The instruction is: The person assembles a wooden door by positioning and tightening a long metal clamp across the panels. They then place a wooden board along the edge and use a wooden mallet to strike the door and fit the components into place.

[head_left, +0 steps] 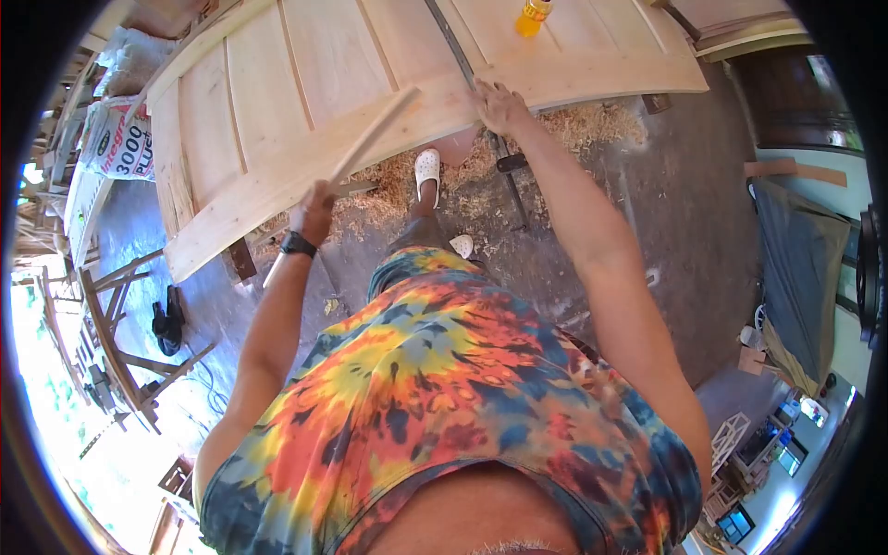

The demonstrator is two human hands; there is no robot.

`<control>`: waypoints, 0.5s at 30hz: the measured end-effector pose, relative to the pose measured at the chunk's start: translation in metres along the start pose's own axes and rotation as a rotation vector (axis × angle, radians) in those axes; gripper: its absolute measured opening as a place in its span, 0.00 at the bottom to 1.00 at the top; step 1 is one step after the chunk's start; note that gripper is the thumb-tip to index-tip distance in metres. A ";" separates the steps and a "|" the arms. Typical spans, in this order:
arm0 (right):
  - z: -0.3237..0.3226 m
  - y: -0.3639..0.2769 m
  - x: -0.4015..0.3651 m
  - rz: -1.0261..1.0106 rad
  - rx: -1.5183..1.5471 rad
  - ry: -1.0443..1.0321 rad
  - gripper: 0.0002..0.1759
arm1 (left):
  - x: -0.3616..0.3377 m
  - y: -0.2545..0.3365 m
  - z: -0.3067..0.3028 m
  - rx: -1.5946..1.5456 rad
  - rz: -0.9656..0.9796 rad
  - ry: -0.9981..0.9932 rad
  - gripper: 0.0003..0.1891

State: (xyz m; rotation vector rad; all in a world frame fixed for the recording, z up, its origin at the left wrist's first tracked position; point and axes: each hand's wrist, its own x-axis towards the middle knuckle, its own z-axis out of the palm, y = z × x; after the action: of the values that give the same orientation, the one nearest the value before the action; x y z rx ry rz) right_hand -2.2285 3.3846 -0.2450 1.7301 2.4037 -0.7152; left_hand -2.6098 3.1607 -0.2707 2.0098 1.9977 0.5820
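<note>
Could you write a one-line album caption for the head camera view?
Left hand holding a thin pale wooden stick, right hand beside a long dark bar on a broad wooden panel.

two hands, one stick, perhaps two sacks

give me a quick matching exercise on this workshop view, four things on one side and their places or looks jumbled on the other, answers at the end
Things
1. bottle
2. wooden strip
3. wood shavings
4. sack

Places or looks
A. scattered on the floor
B. printed with "3000"
C. yellow-orange, on the wooden panel
D. held in the left hand

Right pairs: 1-C, 2-D, 3-A, 4-B
</note>
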 end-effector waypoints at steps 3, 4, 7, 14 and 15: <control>0.014 0.007 -0.011 0.010 0.067 -0.003 0.42 | -0.013 0.024 0.013 -0.033 0.076 -0.103 0.08; 0.020 0.009 -0.015 0.000 0.107 0.036 0.43 | -0.016 0.027 0.019 -0.033 0.078 -0.100 0.08; 0.036 0.020 -0.028 -0.040 0.214 0.227 0.43 | -0.013 0.042 0.028 0.030 0.106 -0.153 0.08; 0.038 0.010 -0.109 -0.040 0.361 0.830 0.29 | 0.010 0.036 0.032 0.083 0.180 -0.238 0.09; 0.034 -0.002 -0.128 -0.021 0.367 0.839 0.25 | 0.013 0.033 0.028 0.120 0.174 -0.257 0.08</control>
State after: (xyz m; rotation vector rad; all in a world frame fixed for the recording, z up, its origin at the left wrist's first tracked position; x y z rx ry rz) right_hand -2.1914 3.2578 -0.2306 2.5592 2.9244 -0.5114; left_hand -2.5680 3.1754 -0.2800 2.2165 1.7563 0.2253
